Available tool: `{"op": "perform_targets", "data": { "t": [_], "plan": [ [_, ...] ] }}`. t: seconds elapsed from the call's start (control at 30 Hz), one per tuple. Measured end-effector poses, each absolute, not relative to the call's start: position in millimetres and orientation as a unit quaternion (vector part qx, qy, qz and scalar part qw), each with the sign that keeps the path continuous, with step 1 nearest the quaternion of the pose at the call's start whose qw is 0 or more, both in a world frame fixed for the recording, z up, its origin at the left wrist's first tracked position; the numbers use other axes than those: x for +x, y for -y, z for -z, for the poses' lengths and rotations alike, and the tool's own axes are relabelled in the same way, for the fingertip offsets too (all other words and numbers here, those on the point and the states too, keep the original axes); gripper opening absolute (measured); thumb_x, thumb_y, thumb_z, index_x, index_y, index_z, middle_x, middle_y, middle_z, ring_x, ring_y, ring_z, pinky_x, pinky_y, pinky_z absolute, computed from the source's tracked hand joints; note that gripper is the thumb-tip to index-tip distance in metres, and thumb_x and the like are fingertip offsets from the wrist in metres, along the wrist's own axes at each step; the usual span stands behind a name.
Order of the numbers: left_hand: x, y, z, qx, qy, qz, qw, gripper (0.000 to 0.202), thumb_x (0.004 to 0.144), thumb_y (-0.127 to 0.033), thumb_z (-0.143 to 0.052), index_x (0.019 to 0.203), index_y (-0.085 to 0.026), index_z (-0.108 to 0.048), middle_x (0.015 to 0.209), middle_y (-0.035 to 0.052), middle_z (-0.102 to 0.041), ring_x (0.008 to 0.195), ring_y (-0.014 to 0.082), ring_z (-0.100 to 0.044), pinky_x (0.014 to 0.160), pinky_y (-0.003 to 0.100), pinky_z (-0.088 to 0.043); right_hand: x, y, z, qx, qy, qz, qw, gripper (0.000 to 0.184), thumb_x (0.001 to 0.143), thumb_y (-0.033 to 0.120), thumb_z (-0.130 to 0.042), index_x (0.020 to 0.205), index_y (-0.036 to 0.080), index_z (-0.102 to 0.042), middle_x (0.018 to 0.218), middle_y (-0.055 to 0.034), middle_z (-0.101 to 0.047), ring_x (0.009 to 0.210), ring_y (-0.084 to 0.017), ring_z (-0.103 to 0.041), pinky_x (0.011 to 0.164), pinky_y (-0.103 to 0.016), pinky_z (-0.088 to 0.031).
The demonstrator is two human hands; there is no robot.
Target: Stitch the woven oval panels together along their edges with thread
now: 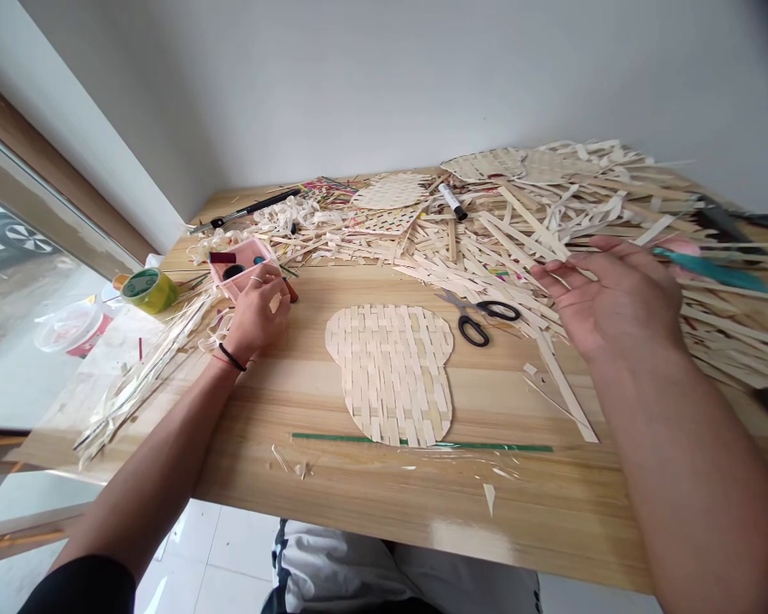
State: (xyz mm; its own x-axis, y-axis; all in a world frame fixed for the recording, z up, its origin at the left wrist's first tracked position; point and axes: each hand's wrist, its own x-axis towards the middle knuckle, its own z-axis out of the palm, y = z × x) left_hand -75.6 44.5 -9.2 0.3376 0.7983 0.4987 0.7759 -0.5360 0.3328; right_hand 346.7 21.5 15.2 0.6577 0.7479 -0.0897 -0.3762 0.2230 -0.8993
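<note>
At the left of the table, my left hand [260,311] has its curled fingers on the near right rim of a small pink box [256,249]. Dark red and dark spools [223,257] lie in the box; my fingers hide part of it. A dark reddish-brown piece [290,290] shows beside these fingers. My right hand [620,290] hovers palm up over loose pale strips, its fingers loosely apart and holding nothing. Between my hands lies a flat woven piece [393,367] with a rounded, wider top. Its lower edge meets a long green strip [499,446].
Black-handled scissors [480,322] lie right of the woven piece. A marker [452,202], other woven pieces [390,191] and heaped strips [441,243] fill the back. Yellow-green tape [150,292] stands at left near bundled thin strips [147,375]. The table's front edge is close to my lap.
</note>
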Motion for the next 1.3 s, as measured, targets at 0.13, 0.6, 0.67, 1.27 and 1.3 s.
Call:
{"op": "perform_targets", "data": {
  "t": [0.13,0.6,0.67,1.27,1.3],
  "plan": [
    [-73,-43,9,0.824,-0.476,-0.306,0.019,0.014,0.094,-0.016,-0.058,0.086,-0.021,-0.069,0.117,0.0115,-0.064,0.11,0.0279,-0.066,0.103,0.046,-0.058,352,-25,-11,-0.502,0.18,-0.356,0.767,0.034,0.057,-0.003,-0.054,0.082,0.021,-0.053,0.068,0.0057,-0.058,0.059,-0.011,-0.062,0.075,-0.033,-0.068],
    [-70,-41,11,0.834,-0.457,-0.31,0.021,0.013,0.096,-0.017,-0.057,0.09,-0.022,-0.067,0.118,0.0119,-0.064,0.112,0.0268,-0.067,0.104,0.045,-0.058,367,-34,5,-0.562,0.203,-0.288,0.749,0.036,0.059,0.003,-0.059,0.089,0.023,-0.054,0.07,0.0068,-0.056,0.059,-0.01,-0.057,0.054,-0.018,-0.053],
    [-69,-41,13,0.836,-0.455,-0.307,0.018,0.013,0.097,-0.018,-0.057,0.09,-0.022,-0.066,0.119,0.0122,-0.065,0.117,0.0277,-0.066,0.105,0.045,-0.058,371,-36,9,-0.573,0.222,-0.284,0.736,0.038,0.058,0.007,-0.062,0.091,0.023,-0.055,0.073,0.0064,-0.056,0.059,-0.011,-0.056,0.048,-0.016,-0.048],
    [-67,-40,14,0.836,-0.464,-0.293,0.01,0.012,0.096,-0.014,-0.058,0.09,-0.022,-0.065,0.129,0.0121,-0.067,0.11,0.0262,-0.071,0.095,0.042,-0.059,367,-34,-2,-0.541,0.147,-0.302,0.771,0.049,0.055,0.0,-0.049,0.096,0.028,-0.044,0.084,0.01,-0.056,0.066,-0.013,-0.07,0.073,-0.039,-0.07],
    [-67,-40,14,0.836,-0.464,-0.292,0.006,0.012,0.095,-0.014,-0.059,0.09,-0.022,-0.066,0.129,0.0121,-0.068,0.11,0.0263,-0.071,0.094,0.042,-0.059,368,-35,-1,-0.543,0.146,-0.295,0.773,0.049,0.055,0.0,-0.049,0.095,0.028,-0.044,0.085,0.0101,-0.055,0.066,-0.013,-0.069,0.073,-0.04,-0.07]
  ]
}}
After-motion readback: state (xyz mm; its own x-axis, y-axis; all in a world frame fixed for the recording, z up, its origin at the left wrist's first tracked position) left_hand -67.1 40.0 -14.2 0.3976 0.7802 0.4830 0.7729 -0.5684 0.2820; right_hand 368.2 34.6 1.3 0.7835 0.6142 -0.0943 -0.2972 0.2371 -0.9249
